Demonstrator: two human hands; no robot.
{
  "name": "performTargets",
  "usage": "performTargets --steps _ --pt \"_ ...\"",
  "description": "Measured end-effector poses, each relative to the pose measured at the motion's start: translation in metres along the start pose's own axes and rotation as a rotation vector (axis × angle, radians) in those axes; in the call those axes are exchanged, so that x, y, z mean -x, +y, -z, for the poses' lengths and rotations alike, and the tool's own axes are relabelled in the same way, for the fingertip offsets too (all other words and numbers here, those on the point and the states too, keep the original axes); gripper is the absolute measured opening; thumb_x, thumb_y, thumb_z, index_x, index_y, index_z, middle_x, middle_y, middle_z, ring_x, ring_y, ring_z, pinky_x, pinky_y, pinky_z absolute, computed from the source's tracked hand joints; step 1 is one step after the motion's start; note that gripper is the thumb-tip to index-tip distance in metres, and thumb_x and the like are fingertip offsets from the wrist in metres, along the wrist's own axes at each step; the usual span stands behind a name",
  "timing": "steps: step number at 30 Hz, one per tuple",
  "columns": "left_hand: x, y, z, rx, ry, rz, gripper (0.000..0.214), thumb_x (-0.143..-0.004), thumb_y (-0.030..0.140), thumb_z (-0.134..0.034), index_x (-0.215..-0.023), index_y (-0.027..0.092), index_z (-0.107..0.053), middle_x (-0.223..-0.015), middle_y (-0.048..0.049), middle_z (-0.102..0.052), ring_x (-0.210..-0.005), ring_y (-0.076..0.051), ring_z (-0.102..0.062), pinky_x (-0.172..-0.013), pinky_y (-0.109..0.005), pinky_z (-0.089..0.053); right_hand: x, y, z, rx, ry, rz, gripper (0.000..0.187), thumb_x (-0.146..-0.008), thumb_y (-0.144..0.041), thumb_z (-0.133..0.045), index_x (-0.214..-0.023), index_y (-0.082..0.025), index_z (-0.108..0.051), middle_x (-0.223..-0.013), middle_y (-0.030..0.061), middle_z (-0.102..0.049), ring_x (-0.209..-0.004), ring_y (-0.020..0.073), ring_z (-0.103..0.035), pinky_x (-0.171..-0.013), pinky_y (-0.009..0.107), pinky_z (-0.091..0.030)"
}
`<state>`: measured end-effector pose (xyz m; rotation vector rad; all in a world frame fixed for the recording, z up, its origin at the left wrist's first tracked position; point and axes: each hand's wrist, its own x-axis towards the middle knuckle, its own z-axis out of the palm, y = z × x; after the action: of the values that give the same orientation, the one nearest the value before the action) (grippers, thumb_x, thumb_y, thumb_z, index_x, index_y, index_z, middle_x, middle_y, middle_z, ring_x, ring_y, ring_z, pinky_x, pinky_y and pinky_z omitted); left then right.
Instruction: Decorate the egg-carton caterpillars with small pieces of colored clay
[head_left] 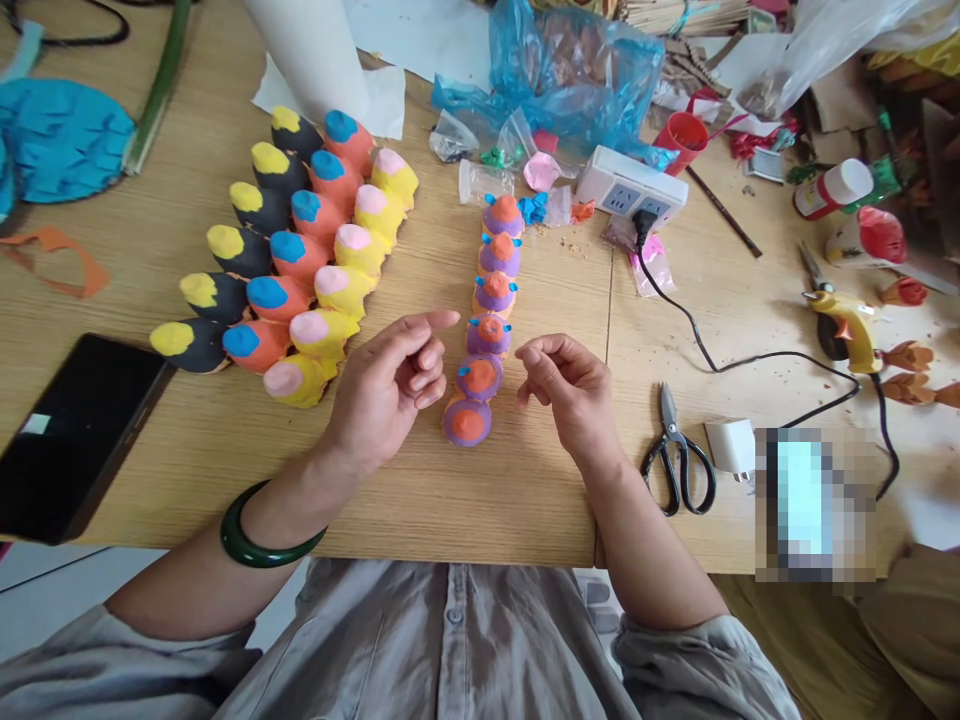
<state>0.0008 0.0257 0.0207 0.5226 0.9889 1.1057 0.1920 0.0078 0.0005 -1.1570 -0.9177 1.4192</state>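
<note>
A single row of purple cups with orange tops (495, 292), like a painted egg-carton strip, runs away from me between my hands. The far cups carry small blue bits on both sides of their tops. On the second nearest cup (480, 377) one blue bit shows at the left; the nearest cup (467, 423) shows only orange on purple. Just left of the row is my left hand (394, 380), index finger stretched out, other fingers loosely curled, nothing visible in it. My right hand (566, 385), right of the row, pinches thumb and index finger together; anything between them is hidden.
Black, orange and yellow cup rows (292, 250) stand at left, near a black phone (82, 430). Scissors (676, 450), a white charger (730, 447), a corded power strip (632, 188) and a yellow glue gun (855, 325) lie at right. Blue plastic (555, 90) is behind.
</note>
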Motion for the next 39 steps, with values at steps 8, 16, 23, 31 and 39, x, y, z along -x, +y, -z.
performTargets --steps 8,16,23,31,39 --pt "-0.002 -0.007 0.001 -0.065 -0.065 -0.042 0.018 -0.073 0.022 -0.085 -0.091 0.018 -0.084 -0.063 0.0037 -0.051 -0.052 -0.005 -0.041 -0.043 -0.016 -0.033 0.000 -0.001 0.000 0.037 -0.032 -0.056 0.047 -0.081 -0.064 -0.084 -0.074 -0.020 -0.073 -0.058 -0.0063 -0.053 -0.045 0.0053 -0.041 -0.043 0.021 -0.050" --pt "0.008 -0.015 0.006 -0.359 -0.165 -0.144 0.020 -0.084 0.040 -0.088 -0.095 0.023 -0.087 -0.061 0.0026 -0.057 -0.047 -0.006 -0.036 -0.040 -0.021 -0.026 0.005 -0.001 -0.005 0.018 -0.113 -0.075 0.056 -0.088 -0.069 -0.075 -0.063 -0.019 -0.068 -0.052 -0.0054 -0.050 -0.043 0.0061 -0.039 -0.040 0.021 -0.047" --pt "0.015 -0.019 -0.001 -0.615 -0.196 -0.476 0.005 -0.087 0.027 -0.085 -0.092 0.028 -0.087 -0.076 -0.0009 -0.070 -0.070 -0.015 -0.061 -0.064 -0.027 -0.050 0.012 -0.001 -0.012 0.114 -0.196 -0.048 0.056 -0.090 -0.068 -0.073 -0.065 -0.019 -0.067 -0.056 -0.0033 -0.058 -0.047 0.0076 -0.051 -0.046 0.022 -0.047" --pt "0.018 -0.017 -0.001 -0.652 -0.146 -0.529 0.008 -0.093 0.026 -0.080 -0.089 0.030 -0.086 -0.082 -0.0020 -0.077 -0.074 -0.017 -0.067 -0.069 -0.032 -0.054 0.012 -0.005 -0.009 0.096 -0.168 -0.021 0.064 -0.094 -0.077 -0.059 -0.072 -0.019 -0.071 -0.053 -0.0061 -0.042 -0.046 0.0078 -0.043 -0.046 0.023 -0.049" --pt "0.017 -0.016 0.000 -0.655 -0.098 -0.543 0.009 -0.094 0.027 -0.079 -0.090 0.030 -0.086 -0.081 -0.0016 -0.075 -0.074 -0.018 -0.066 -0.068 -0.032 -0.053 0.011 -0.007 -0.009 0.060 -0.147 -0.079 0.046 -0.089 -0.064 -0.076 -0.086 -0.019 -0.075 -0.065 -0.0038 -0.062 -0.050 0.0082 -0.057 -0.050 0.022 -0.055"
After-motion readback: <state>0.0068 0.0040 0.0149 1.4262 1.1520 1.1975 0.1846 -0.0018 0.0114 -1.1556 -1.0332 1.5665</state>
